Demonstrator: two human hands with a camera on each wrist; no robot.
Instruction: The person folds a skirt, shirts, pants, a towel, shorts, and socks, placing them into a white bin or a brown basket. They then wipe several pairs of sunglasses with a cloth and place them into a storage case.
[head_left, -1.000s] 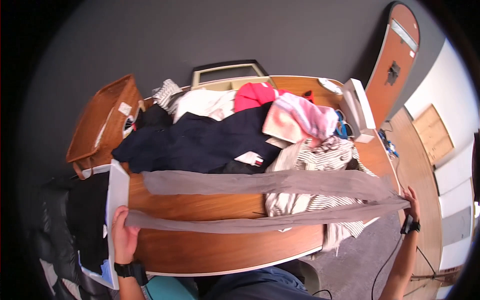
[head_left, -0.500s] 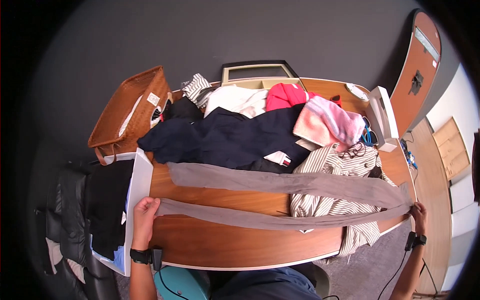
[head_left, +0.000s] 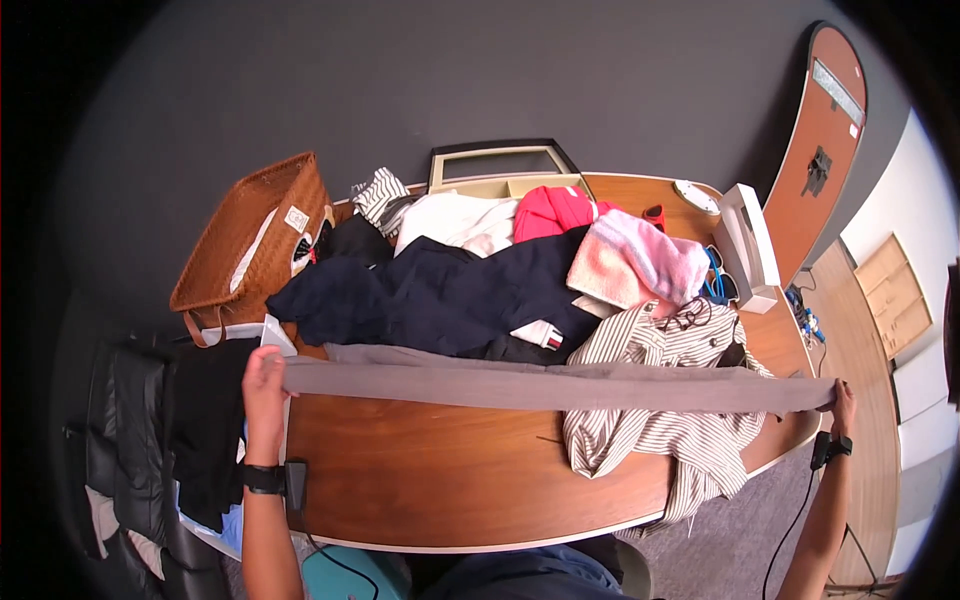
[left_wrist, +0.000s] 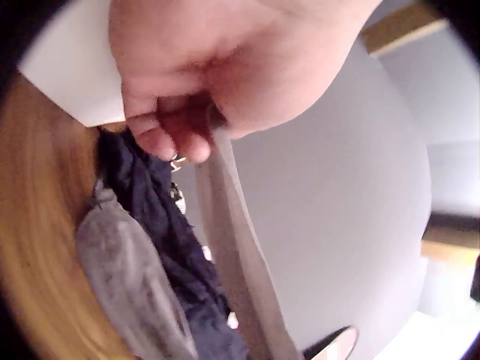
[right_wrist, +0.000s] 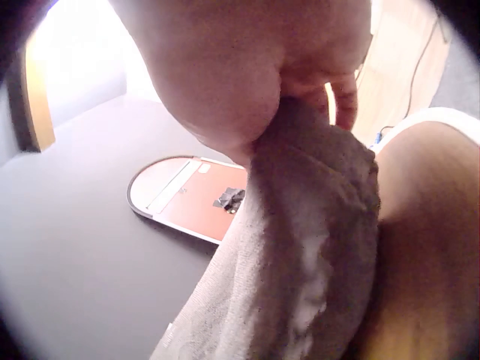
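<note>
My left hand (head_left: 265,385) grips one end of a long, thin grey cloth (head_left: 560,385), its fingers curled over it in the left wrist view. The right hand (head_left: 843,405) pinches the other end at the table's right edge. Between the hands the cloth runs nearly straight and taut. A second grey length (left_wrist: 124,255) lies behind it, along a dark navy garment (head_left: 430,300). At the right, the cloth passes over a striped shirt (head_left: 650,340). Thick, bunched folds (right_wrist: 292,247) hang from the right hand in its wrist view.
A wicker basket (head_left: 250,240) tilts at the back left, above a white box (head_left: 278,338) with dark clothes. A pink towel (head_left: 640,262), a red garment (head_left: 550,212) and white cloth (head_left: 455,222) lie piled behind. A white organizer (head_left: 750,250) stands at the right on the wooden table (head_left: 470,480).
The left hand has risen with its end of the cloth, and the near length has moved back, almost over the far one. It now looks flatter and tauter. The right hand has barely moved lately.
</note>
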